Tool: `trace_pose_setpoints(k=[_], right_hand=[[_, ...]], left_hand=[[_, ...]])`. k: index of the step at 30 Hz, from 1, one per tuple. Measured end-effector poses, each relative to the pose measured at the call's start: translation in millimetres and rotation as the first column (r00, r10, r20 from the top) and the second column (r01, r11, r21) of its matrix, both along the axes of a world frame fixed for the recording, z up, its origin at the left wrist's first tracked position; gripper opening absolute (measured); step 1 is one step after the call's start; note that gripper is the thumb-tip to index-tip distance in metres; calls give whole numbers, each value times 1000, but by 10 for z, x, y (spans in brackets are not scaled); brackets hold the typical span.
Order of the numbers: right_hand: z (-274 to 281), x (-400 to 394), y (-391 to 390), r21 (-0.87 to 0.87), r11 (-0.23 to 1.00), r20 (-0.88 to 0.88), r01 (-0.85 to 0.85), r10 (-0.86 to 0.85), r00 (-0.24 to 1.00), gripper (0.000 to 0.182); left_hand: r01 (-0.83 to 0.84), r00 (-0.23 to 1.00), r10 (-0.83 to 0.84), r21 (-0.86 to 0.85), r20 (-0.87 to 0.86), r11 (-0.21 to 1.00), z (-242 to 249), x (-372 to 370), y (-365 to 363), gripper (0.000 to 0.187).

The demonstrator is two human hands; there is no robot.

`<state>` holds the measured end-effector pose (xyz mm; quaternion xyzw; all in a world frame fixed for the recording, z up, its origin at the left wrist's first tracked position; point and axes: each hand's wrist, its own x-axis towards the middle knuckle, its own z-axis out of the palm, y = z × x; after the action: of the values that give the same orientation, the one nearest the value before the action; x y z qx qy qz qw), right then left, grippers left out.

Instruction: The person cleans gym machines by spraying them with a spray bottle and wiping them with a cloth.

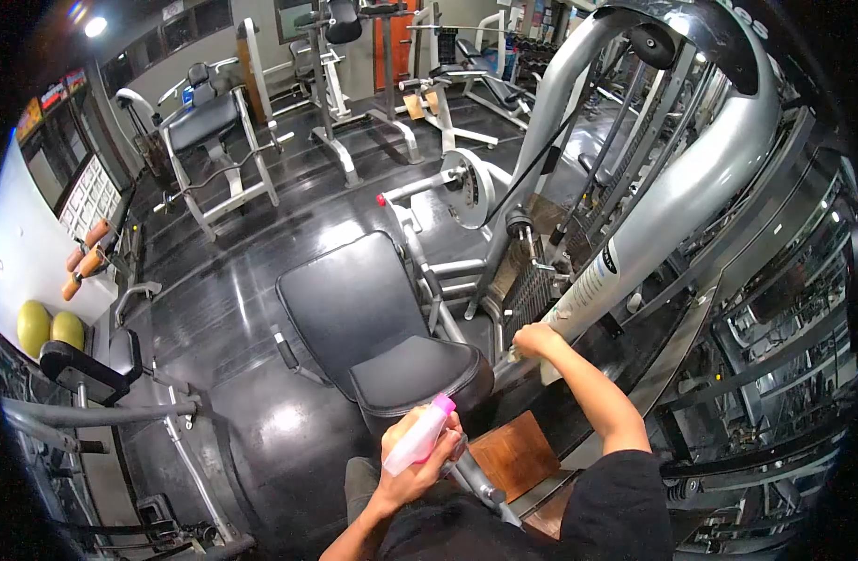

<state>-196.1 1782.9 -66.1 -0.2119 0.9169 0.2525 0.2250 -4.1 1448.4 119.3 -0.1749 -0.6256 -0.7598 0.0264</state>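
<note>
My left hand (418, 463) is wrapped around a small translucent spray bottle (418, 441) with a bright pink top, held tilted in front of my body. My right arm reaches forward, and my right hand (538, 341) is closed in a fist against the lower part of a thick silver machine frame (592, 290). A small pale bit shows at its fingers, but what it is cannot be made out. Just beyond the bottle is the machine's black padded seat (415, 374) with its backrest (349, 299).
A white weight plate (469, 189) hangs on the machine's arm. Below my right arm lies a brown wooden board (515, 456). A bench with a curl bar (218, 168) stands at the far left. Two yellow-green balls (50, 329) sit at the left wall.
</note>
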Motion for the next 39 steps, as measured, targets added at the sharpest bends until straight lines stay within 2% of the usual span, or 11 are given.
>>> trace_pose_setpoints(k=[2, 4, 7, 10, 13, 16, 21, 24, 28, 32, 39], right_hand=[[635, 31, -107, -273, 899, 175, 342, -303, 937, 20], [1228, 39, -106, -309, 897, 181, 317, -272, 945, 23], [2110, 506, -199, -611, 791, -477, -35, -333, 813, 35], [2928, 751, -154, -409, 803, -899, -433, -273, 342, 45], [3779, 835, 73, -290, 801, -944, -525, -331, 16, 60], [4588, 506, 792, -13, 881, -881, -473, -234, -411, 46], [4631, 335, 1142, -165, 835, -925, -526, -316, -211, 44], [4147, 522, 821, -211, 859, -938, -466, -313, -151, 45], [3366, 719, 584, -206, 844, -978, -495, -168, 121, 45], [3401, 719, 691, -102, 880, -990, -465, -43, 136, 43], [4240, 518, 777, -165, 888, -961, -428, -243, -133, 46]], left_hand=[[3, 999, -4, -27, -34, 1000, 8, 7, 3, 10], [24, 1000, -24, -20, -1, 1000, 45, 7, 36, 11], [68, 997, -68, -10, 32, 998, 36, -28, 125, 11], [100, 995, -100, -56, 3, 993, -2, -91, 233, 11], [120, 992, -124, -119, -30, 986, 22, -150, 385, 11], [151, 987, -156, -133, -32, 980, 84, -196, 550, 11], [215, 975, -222, -166, -23, 962, 24, -242, 781, 9], [240, 961, -263, -213, -86, 947, -15, -276, 880, 12], [304, 951, -308, -200, 12, 931, 89, -259, 956, 13], [273, 943, -302, -199, -137, 941, -37, -297, 955, 17], [226, 953, -266, -246, -143, 942, 105, -309, 740, 12]])
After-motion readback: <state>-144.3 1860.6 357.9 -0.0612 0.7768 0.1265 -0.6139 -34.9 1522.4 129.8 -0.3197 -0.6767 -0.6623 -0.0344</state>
